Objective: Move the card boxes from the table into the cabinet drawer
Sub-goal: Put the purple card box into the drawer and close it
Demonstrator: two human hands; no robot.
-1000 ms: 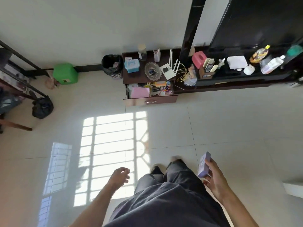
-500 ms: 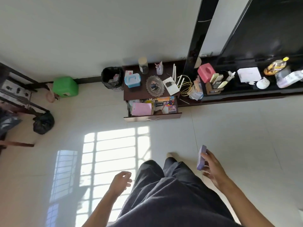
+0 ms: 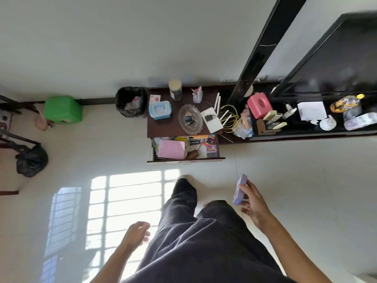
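A purple card box (image 3: 240,189) stands on edge in my right hand (image 3: 255,203), low over the tiled floor at the right. The fingers wrap its right side. My left hand (image 3: 137,234) hangs loosely curled beside my dark trouser leg and holds nothing. Ahead, the dark cabinet's drawer (image 3: 186,159) is pulled out. Inside it lie a pink booklet (image 3: 171,149), a brown object and several colourful packs. The drawer front is roughly a step beyond my forward foot. No table is in view.
The cabinet top (image 3: 161,127) carries a blue-lidded box, a glass dish, a router and cables. A long dark shelf (image 3: 306,131) with a pink tissue box and bottles runs right. A black bin (image 3: 131,102), green container (image 3: 63,110) and black bag (image 3: 31,161) stand left.
I have walked toward the cabinet, so the open drawer is larger and lower in view. My right hand has kept the purple card box raised; my left hand has swung back beside my leg.
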